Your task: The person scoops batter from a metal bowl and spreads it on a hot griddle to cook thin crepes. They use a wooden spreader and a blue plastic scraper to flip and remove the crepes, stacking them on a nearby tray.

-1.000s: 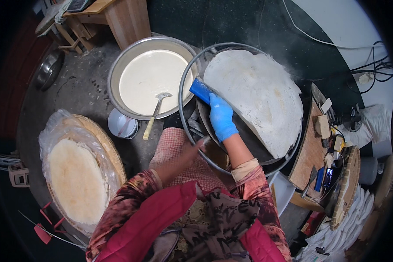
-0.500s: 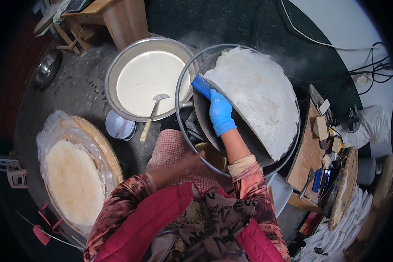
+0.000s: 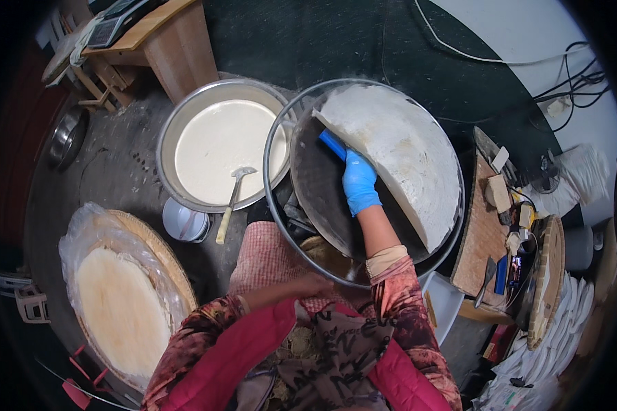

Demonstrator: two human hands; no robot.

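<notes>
My right hand [image 3: 360, 181], in a blue glove, is closed round a blue scraper [image 3: 332, 144] at the edge of a large pale pancake [image 3: 397, 147]. The pancake covers the far right part of a round dark griddle [image 3: 322, 188]; its near left part is bare. A metal ring [image 3: 270, 185] surrounds the griddle. Bare and smeared by motion, my left hand [image 3: 314, 285] is low over my lap near the ring, its fingers not clear. At left, a metal ladle-like turner [image 3: 234, 195] with a pale handle leans in a wide basin [image 3: 168, 147] of white batter [image 3: 223, 140].
On the lower left, a stack of flat pancakes [image 3: 120, 308] lies in clear plastic on a woven tray [image 3: 175, 264]. A small white bucket [image 3: 183, 222] stands beside the basin. At right are a cluttered wooden board [image 3: 474, 226], a white tray [image 3: 444, 308] and cables [image 3: 576, 89].
My right hand and the scraper have moved toward me and slightly right, leaving more of the griddle bare. My left hand has dropped lower. The whole view has shifted slightly.
</notes>
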